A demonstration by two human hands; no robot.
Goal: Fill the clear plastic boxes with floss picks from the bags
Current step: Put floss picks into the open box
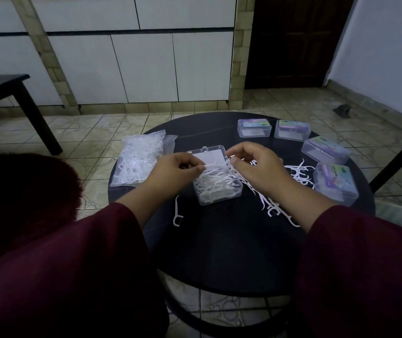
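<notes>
Clear plastic, hinged lid raised: the small rectangular open box (pixel 215 185) sits mid-way across the round black table (pixel 231 259), already heaped with white floss picks. The left hand (pixel 178 167) hovers at the box's left rim, thumb and fingers pinching what looks like a pick or the edge of a white card in the lid; I cannot tell which. The right hand (pixel 256 164) curls over the box's right rim, fingertips pinched on picks. Filling looks nearly finished; next, tuck stray ends in so the lid can close. Right of the box lie loose floss picks (pixel 297 174), beyond them four closed labelled boxes (pixel 325 148). Left of the box rests a clear bag of floss picks (pixel 137 164)
</notes>
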